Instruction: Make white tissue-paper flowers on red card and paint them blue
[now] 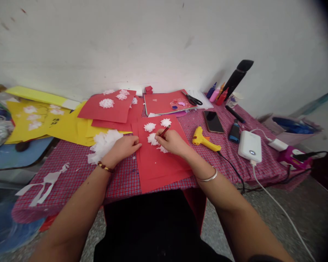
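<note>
My right hand (171, 141) is closed around a dark red pencil (166, 130), its lower end hidden by the fingers. It is over a red paper sheet (161, 171) that bears several white crumpled-paper flowers (149, 127). One flower lies right at the fingertips, and another is partly covered by the hand. On the sheet's left edge rests my left hand (129, 146), fingers curled in with nothing visible in them. Beside that wrist sits a heap of white tissue paper pieces (104, 143).
Red sheets with white flowers (106, 112) and yellow sheets (65, 127) lie at the left. To the right are a yellow glue gun (205, 140) with a cord, a phone (213, 121), a white power bank (250, 146), scissors (193, 99) and paint bottles (215, 94). A wall stands behind.
</note>
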Action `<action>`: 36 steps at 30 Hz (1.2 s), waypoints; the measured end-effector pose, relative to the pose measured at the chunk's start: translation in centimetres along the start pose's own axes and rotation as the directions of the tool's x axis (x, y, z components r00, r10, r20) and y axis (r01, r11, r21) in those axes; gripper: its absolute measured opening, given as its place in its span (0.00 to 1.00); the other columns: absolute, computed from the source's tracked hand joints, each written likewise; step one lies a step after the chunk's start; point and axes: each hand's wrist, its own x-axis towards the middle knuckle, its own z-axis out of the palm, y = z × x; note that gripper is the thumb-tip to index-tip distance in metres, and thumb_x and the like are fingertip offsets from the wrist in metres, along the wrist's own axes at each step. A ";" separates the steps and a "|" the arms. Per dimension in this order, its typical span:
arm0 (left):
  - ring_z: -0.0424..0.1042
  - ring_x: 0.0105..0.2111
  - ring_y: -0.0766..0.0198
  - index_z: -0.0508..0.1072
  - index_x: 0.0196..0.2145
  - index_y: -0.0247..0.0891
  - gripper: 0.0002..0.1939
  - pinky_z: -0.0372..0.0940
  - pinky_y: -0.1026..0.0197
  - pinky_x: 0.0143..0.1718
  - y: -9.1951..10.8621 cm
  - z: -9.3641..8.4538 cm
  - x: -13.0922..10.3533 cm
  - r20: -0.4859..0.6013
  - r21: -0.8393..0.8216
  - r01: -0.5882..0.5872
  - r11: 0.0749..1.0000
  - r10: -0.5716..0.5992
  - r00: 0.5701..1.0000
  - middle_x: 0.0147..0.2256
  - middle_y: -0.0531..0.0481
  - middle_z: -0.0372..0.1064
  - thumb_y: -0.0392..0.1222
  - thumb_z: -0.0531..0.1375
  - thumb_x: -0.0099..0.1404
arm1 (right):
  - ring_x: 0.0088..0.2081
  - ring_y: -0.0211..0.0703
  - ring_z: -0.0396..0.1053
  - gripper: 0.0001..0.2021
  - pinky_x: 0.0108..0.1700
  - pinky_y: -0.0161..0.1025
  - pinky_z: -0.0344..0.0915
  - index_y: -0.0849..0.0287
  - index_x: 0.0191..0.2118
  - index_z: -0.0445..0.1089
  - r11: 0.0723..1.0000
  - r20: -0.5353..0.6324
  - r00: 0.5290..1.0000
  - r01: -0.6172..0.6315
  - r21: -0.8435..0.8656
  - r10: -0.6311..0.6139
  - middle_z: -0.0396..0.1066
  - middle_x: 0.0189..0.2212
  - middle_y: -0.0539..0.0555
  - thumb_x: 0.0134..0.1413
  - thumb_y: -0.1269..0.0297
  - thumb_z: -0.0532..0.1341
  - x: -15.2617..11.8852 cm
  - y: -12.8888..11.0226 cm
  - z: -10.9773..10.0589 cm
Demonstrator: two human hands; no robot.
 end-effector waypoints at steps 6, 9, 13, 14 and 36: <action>0.57 0.23 0.64 0.55 0.22 0.40 0.15 0.47 0.60 0.26 0.0 0.0 0.0 0.005 -0.001 0.002 1.000 -0.002 1.000 0.23 0.52 0.60 0.47 0.52 0.64 | 0.26 0.38 0.64 0.09 0.29 0.34 0.53 0.60 0.31 0.67 1.000 0.006 1.000 0.006 -0.008 -0.006 0.67 0.22 0.51 0.60 0.65 0.54 0.0 0.1 0.0; 0.58 0.24 0.63 0.56 0.22 0.40 0.15 0.48 0.60 0.26 0.0 0.0 0.0 0.005 0.001 0.002 1.000 -0.002 1.000 0.23 0.52 0.61 0.47 0.52 0.64 | 0.26 0.39 0.64 0.09 0.29 0.34 0.53 0.60 0.31 0.67 1.000 0.002 1.000 0.026 -0.009 -0.026 0.67 0.23 0.51 0.61 0.65 0.54 0.0 0.1 0.0; 0.59 0.24 0.63 0.56 0.23 0.40 0.15 0.48 0.60 0.26 0.0 -0.1 0.0 0.005 -0.002 0.004 1.000 -0.004 1.000 0.23 0.52 0.61 0.47 0.52 0.64 | 0.24 0.38 0.62 0.10 0.29 0.34 0.52 0.60 0.31 0.67 1.000 0.009 1.000 0.019 -0.022 -0.019 0.65 0.21 0.50 0.61 0.64 0.53 0.0 0.1 0.0; 0.59 0.24 0.63 0.56 0.23 0.40 0.15 0.48 0.60 0.26 0.1 -0.1 0.0 0.005 -0.003 0.006 1.000 -0.006 1.000 0.23 0.52 0.61 0.47 0.52 0.64 | 0.24 0.38 0.62 0.10 0.29 0.34 0.52 0.60 0.31 0.67 0.999 0.011 1.000 0.022 -0.024 -0.022 0.65 0.21 0.49 0.61 0.64 0.53 0.0 0.0 0.0; 0.57 0.24 0.63 0.55 0.23 0.41 0.14 0.46 0.60 0.26 0.1 0.0 -0.2 0.004 -0.008 -0.002 1.000 0.002 1.000 0.23 0.53 0.59 0.47 0.52 0.64 | 0.25 0.37 0.62 0.10 0.29 0.34 0.51 0.62 0.32 0.68 0.999 0.047 0.998 0.034 -0.031 -0.033 0.66 0.22 0.50 0.62 0.65 0.53 -0.5 -0.9 -0.2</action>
